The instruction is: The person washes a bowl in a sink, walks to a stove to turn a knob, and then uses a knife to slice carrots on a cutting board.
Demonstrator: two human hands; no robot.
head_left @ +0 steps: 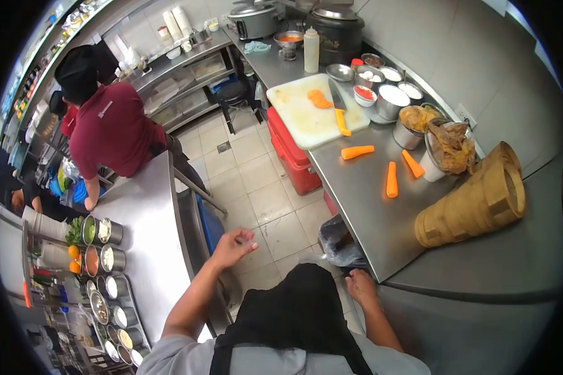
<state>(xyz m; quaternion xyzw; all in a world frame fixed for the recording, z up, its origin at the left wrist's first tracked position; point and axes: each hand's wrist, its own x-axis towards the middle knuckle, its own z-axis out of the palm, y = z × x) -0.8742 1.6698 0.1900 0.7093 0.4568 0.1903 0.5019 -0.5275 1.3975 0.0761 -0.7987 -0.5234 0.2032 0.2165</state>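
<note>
My left hand hovers over the floor, to the right of the left counter's edge. Its fingers are loosely bent and apart, with nothing in them. Low beside the front corner of the right counter is my right hand, fingers slightly curled and no held thing visible. A black plastic bag hangs just above it, by the counter's edge. On that counter lie several peeled carrots. A white cutting board bears carrot slices and a knife with a yellow handle.
Stacked bamboo steamers lean at the right. Bowls, tins and a squeeze bottle line the wall. A red cooler stands below the board. A person in a maroon shirt leans at the left counter, near ingredient containers.
</note>
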